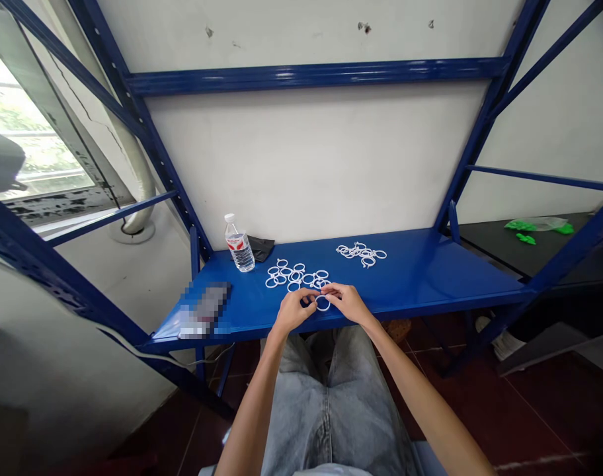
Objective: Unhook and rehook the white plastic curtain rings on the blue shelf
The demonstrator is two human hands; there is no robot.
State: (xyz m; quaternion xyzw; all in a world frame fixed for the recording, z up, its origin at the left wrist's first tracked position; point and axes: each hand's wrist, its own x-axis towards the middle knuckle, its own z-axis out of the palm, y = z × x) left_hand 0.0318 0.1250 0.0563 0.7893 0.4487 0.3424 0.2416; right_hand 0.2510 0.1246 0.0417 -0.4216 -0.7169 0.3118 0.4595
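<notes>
Between my two hands, near the front edge of the blue shelf, is a white plastic ring (322,309). My left hand (296,308) pinches it from the left with thumb and finger. On its other side, the fingers of my right hand (347,301) close on the ring's upper right. Just beyond my hands lies a loose pile of similar white rings (280,272), some with small knobs on the rim. Farther back and to the right rests a smaller cluster of white rings (361,252).
A water bottle (239,246) stands at the back left, in front of a black pouch (260,248). A blurred dark object (212,305) lies at the left end of the blue shelf (410,277). Blue posts rise at both sides. Green pieces (522,226) lie on a dark table at right.
</notes>
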